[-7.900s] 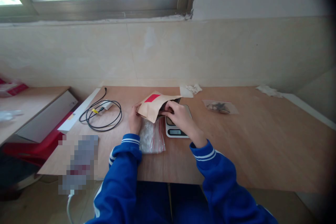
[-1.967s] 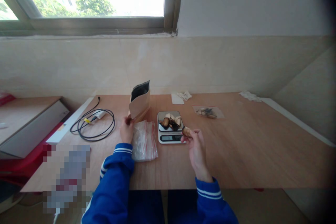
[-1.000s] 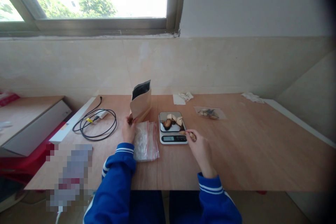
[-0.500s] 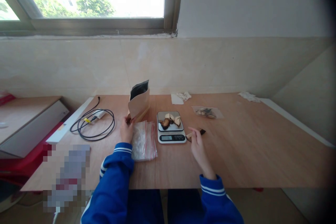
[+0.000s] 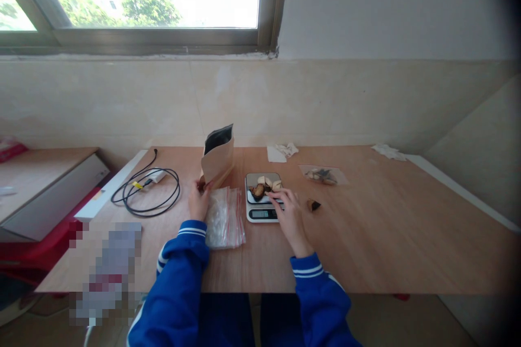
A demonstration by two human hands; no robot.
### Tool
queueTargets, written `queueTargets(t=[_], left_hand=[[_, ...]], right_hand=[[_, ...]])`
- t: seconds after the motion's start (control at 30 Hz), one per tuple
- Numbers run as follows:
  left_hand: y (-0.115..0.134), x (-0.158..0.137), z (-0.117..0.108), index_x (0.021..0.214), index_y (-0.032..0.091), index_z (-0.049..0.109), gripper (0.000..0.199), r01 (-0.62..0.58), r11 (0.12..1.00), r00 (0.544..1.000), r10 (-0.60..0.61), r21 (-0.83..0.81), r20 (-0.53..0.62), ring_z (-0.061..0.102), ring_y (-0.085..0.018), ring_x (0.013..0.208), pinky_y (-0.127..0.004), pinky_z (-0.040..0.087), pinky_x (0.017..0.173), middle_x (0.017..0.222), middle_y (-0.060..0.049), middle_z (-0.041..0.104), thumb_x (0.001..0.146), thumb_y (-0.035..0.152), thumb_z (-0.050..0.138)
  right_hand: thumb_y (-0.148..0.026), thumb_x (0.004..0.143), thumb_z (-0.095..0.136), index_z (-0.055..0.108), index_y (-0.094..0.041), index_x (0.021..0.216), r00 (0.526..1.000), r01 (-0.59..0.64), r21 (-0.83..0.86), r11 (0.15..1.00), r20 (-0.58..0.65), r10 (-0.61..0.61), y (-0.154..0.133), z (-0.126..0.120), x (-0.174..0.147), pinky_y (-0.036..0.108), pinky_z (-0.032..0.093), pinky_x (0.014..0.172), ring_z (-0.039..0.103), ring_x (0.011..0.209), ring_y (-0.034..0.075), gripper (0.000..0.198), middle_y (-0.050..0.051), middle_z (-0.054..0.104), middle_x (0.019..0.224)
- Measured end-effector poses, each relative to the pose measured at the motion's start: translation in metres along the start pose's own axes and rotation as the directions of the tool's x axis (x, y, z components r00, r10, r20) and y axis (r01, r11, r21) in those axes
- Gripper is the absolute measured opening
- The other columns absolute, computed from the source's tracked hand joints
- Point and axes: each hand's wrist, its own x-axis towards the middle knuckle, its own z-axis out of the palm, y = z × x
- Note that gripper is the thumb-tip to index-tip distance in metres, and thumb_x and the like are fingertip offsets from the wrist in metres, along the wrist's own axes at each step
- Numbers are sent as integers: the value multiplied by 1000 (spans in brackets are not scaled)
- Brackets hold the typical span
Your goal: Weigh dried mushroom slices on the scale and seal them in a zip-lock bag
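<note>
A digital kitchen scale (image 5: 253, 213) holds several dried mushroom pieces (image 5: 258, 191), brown-skinned with pale flesh. My right hand (image 5: 291, 219) reaches over the scale's right side, thumb and fingers pinched at a mushroom piece on the plate; the fingers partly hide it. Another dark mushroom piece (image 5: 313, 205) lies on the table right of the scale. My left hand (image 5: 198, 203) is closed on a small dark brown piece, at the lower front of an upright brown pouch (image 5: 217, 161), its top gaping. Clear zip bags (image 5: 223, 219) lie stacked beside that hand.
A filled clear bag (image 5: 323, 174) lies behind the scale to the right. Crumpled tissue (image 5: 287, 149) rests near the wall, more tissue (image 5: 388, 152) farther right. A coiled black cable (image 5: 126, 206) and a blurred-out object (image 5: 108, 265) are on the left.
My right hand has moved left from the table beside the scale onto the plate, taking a mushroom piece along. My left hand stays by the pouch.
</note>
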Motion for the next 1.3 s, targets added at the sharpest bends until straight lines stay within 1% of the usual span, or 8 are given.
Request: queueTargets(t=[0.1, 0.23, 0.47, 0.57, 0.73, 0.9, 1.17, 1.3], left_hand=[[-1, 0, 0, 102, 17, 58, 36, -5, 1000, 1000, 5, -20, 7, 62, -23, 88, -36, 47, 79, 94, -7, 66, 75, 40, 65], [0, -1, -1, 104, 17, 58, 37, -11, 1000, 1000, 11, -19, 4, 62, -23, 89, -37, 47, 80, 93, -7, 66, 75, 40, 66], [-1, -2, -1, 104, 17, 57, 38, -14, 1000, 1000, 14, 19, 11, 62, -23, 88, -37, 47, 79, 93, -7, 64, 77, 42, 63], [-3, -3, 0, 104, 17, 56, 37, -25, 999, 999, 24, 48, 26, 61, -24, 91, -38, 46, 80, 96, -7, 64, 78, 43, 61], [-6, -3, 0, 106, 17, 55, 37, -39, 999, 999, 37, 34, 34, 62, -24, 94, -38, 47, 82, 99, -9, 64, 79, 41, 62], [-4, -3, 0, 108, 16, 56, 38, -66, 995, 998, 65, 80, 12, 62, -25, 94, -40, 47, 84, 98, -9, 64, 79, 41, 61], [-3, -5, 0, 107, 14, 55, 34, -118, 986, 993, 115, 120, 36, 61, -25, 94, -41, 47, 83, 99, -10, 63, 81, 35, 56], [-7, -6, 0, 113, 14, 51, 34, -137, 989, 991, 137, 61, 13, 59, -24, 99, -39, 47, 86, 104, -11, 61, 82, 27, 52]], right_hand=[[-27, 94, 43, 70, -19, 92, 999, 39, -92, 995, 2, -39, 6, 10, 3, 42, 46, 81, 54, 90, 25, 28, 11, 59, 93], [-22, 92, 42, 71, -19, 98, 999, 52, -104, 993, 19, -50, 11, 17, 0, 41, 48, 78, 53, 85, 25, 29, 10, 57, 90], [-22, 92, 41, 66, -20, 107, 999, -31, -47, 998, -23, 30, 12, -4, -25, 39, 47, 88, 55, 100, 23, 29, 10, 52, 103], [-21, 90, 42, 66, -20, 104, 994, -89, -165, 982, -81, 77, 26, -17, -41, 46, 42, 93, 52, 106, 26, 28, 12, 51, 110], [-18, 87, 40, 56, -16, 121, 969, -221, -352, 909, -185, 164, 50, -25, -56, 57, 34, 96, 36, 127, 36, 38, 20, 35, 137], [-19, 85, 40, 47, -10, 129, 970, -235, -385, 892, -144, 193, 60, -15, -62, 58, 31, 99, 28, 132, 38, 46, 24, 28, 143], [-25, 87, 40, 49, -5, 128, 960, -271, -464, 843, -67, 271, 61, -12, -66, 52, 40, 92, 46, 116, 37, 46, 26, 42, 133], [-24, 87, 40, 52, -4, 125, 953, -283, -498, 820, -52, 297, 57, -13, -64, 50, 41, 89, 49, 110, 36, 45, 27, 48, 126]])
